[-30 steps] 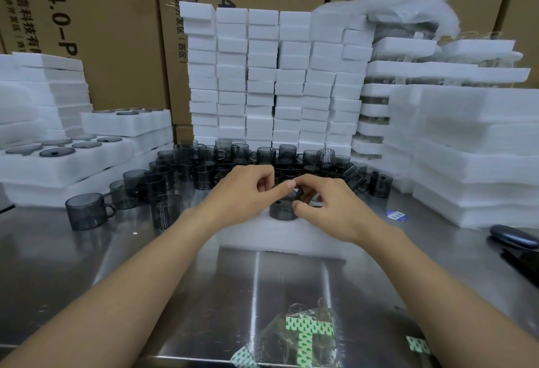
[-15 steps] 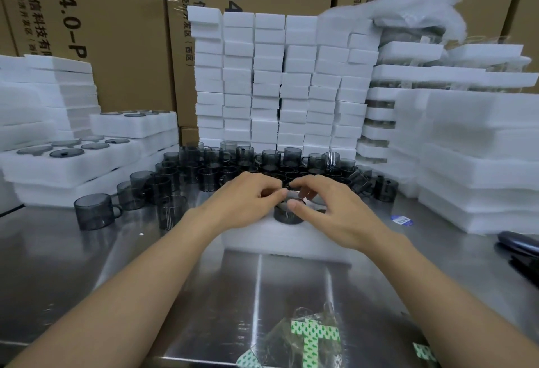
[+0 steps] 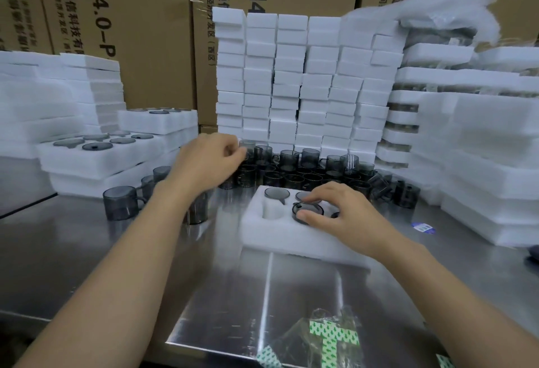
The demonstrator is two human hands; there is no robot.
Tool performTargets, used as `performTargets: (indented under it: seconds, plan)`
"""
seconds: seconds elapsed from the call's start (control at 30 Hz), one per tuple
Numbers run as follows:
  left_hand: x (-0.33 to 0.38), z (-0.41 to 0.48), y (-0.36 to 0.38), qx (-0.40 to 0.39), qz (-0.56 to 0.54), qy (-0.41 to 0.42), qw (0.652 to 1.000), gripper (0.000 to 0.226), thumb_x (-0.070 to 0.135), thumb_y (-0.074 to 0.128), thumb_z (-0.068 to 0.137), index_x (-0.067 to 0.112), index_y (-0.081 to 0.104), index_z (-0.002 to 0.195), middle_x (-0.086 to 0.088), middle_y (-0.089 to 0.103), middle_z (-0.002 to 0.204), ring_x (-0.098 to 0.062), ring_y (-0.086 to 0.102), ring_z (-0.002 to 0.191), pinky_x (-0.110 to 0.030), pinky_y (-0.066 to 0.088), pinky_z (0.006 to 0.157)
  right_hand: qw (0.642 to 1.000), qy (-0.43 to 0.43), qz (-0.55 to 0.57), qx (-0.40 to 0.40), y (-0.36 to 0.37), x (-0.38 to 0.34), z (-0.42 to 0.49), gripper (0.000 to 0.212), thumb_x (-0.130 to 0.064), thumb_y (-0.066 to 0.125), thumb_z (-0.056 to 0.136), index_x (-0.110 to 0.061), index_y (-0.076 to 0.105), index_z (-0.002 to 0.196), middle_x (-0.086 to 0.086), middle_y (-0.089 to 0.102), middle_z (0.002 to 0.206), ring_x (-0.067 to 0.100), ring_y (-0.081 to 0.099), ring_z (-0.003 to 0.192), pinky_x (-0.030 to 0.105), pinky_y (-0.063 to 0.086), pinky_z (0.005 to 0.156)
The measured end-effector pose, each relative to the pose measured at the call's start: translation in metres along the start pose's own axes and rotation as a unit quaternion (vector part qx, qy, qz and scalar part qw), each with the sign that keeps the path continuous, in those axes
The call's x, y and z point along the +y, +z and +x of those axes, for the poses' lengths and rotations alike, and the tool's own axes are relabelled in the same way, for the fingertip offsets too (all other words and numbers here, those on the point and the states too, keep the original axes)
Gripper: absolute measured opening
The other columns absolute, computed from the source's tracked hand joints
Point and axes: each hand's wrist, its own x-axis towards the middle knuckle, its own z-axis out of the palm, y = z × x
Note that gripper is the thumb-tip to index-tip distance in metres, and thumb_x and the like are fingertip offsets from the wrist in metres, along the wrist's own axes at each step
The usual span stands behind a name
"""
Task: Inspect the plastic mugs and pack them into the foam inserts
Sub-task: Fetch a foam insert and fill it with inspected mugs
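R grip (image 3: 344, 216) pinches mug (image 3: 309, 209) in foam insert (image 3: 277, 238). L grip (image 3: 210, 163) curled, hold unclear, nearer loose mugs (image 3: 291, 160). Empty cavity (image 3: 272, 213) just L of mug.

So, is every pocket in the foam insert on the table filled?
No, the near-left pocket of the foam insert shows only bare white foam.

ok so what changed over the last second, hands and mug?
Left hand let go of the mug and moved back and left to the loose mugs. It is too blurred to tell whether it has a grip on one. Right hand kept thumb and fingers on the mug, which now sits lower in the foam insert. The insert and the foam stacks stayed put.
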Motion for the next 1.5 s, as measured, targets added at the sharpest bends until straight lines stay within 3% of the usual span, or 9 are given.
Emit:
performTargets:
  seconds: [0.23,0.4,0.63,0.77,0.93,1.1,1.23,1.37,1.5]
  plan:
    - [-0.047,0.003,-0.011,-0.217,-0.017,-0.104,0.971,0.039,0.069,0.075,0.087,0.030,0.071,0.087,0.007,0.074,0.091,-0.014,0.068,0.091,-0.035,0.052,0.076,0.995,-0.011,-0.018,0.100,-0.007,-0.002,-0.001,0.061,-0.082,0.056,0.085,-0.041,0.075,0.125,-0.029,0.061,0.124,-0.004,0.051,0.122,0.025,0.043,0.102]
    - [-0.052,-0.001,-0.014,-0.341,-0.009,-0.136,0.930,0.047,0.068,0.087,0.076,0.034,0.071,0.105,0.009,0.066,0.113,-0.015,0.064,0.103,-0.037,0.055,0.083,1.000,0.003,-0.004,0.012,-0.002,0.000,-0.001,0.050,-0.075,0.069,0.082,-0.040,0.081,0.116,-0.031,0.063,0.123,-0.007,0.051,0.119,0.033,0.046,0.109]
    - [-0.050,0.001,-0.012,-0.334,0.002,-0.127,0.934,0.041,0.066,0.083,0.083,0.036,0.070,0.109,0.015,0.060,0.109,-0.006,0.059,0.098,-0.038,0.047,0.094,0.984,-0.049,0.040,0.168,-0.010,-0.020,-0.008,0.068,-0.061,0.045,0.104,-0.040,0.030,0.166,-0.024,0.035,0.167,-0.008,0.025,0.154,0.010,0.016,0.123]
    - [-0.048,0.001,-0.010,-0.340,0.008,-0.126,0.932,0.042,0.063,0.083,0.084,0.036,0.069,0.112,0.016,0.059,0.110,-0.008,0.059,0.100,-0.039,0.049,0.100,0.991,-0.052,-0.106,-0.064,0.005,-0.041,-0.015,0.091,-0.077,0.039,0.100,-0.035,0.000,0.171,-0.020,-0.002,0.178,0.002,0.004,0.163,0.030,0.013,0.132]
    - [-0.048,0.002,-0.006,-0.355,0.016,-0.121,0.927,0.044,0.056,0.088,0.082,0.040,0.066,0.116,0.017,0.060,0.110,-0.003,0.059,0.096,-0.034,0.045,0.090,0.980,-0.051,-0.160,-0.103,0.016,-0.044,-0.020,0.097,-0.085,0.036,0.095,-0.036,0.000,0.170,-0.018,0.020,0.174,0.015,0.033,0.156,0.045,0.037,0.122]
    - [-0.047,0.000,-0.005,-0.399,0.034,-0.124,0.908,0.058,0.038,0.094,0.080,0.041,0.062,0.128,0.016,0.058,0.119,-0.014,0.065,0.107,-0.037,0.057,0.090,0.997,-0.044,-0.057,0.025,0.008,-0.048,-0.014,0.092,-0.079,0.036,0.098,-0.040,-0.008,0.169,-0.027,-0.009,0.175,-0.011,0.002,0.158,0.014,0.004,0.124]
    - [-0.037,0.001,-0.001,-0.415,0.038,-0.100,0.904,0.064,0.028,0.093,0.082,0.048,0.057,0.130,0.012,0.056,0.119,-0.016,0.065,0.106,-0.032,0.055,0.080,0.973,-0.024,-0.177,-0.144,0.015,-0.048,-0.017,0.104,-0.089,0.040,0.090,-0.030,0.006,0.169,-0.022,0.005,0.177,0.015,0.017,0.163,0.047,0.032,0.126]
    - [-0.028,0.002,0.004,-0.357,0.017,-0.082,0.930,0.062,0.031,0.093,0.082,0.040,0.061,0.135,0.012,0.063,0.116,-0.015,0.072,0.095,-0.028,0.054,0.074,0.986,-0.030,-0.130,-0.102,0.014,-0.040,-0.015,0.093,-0.089,0.041,0.087,-0.045,0.015,0.165,-0.023,0.053,0.148,0.015,0.054,0.137,0.050,0.045,0.112]
    - [-0.015,0.002,0.002,-0.218,-0.152,-0.081,0.961,0.056,0.033,0.092,0.084,0.043,0.064,0.132,0.009,0.070,0.121,-0.020,0.070,0.107,-0.041,0.059,0.093,1.000,-0.003,0.027,-0.007,0.017,-0.030,-0.011,0.087,-0.086,0.045,0.088,-0.048,0.023,0.164,-0.041,0.051,0.143,-0.010,0.052,0.131,0.032,0.049,0.110]
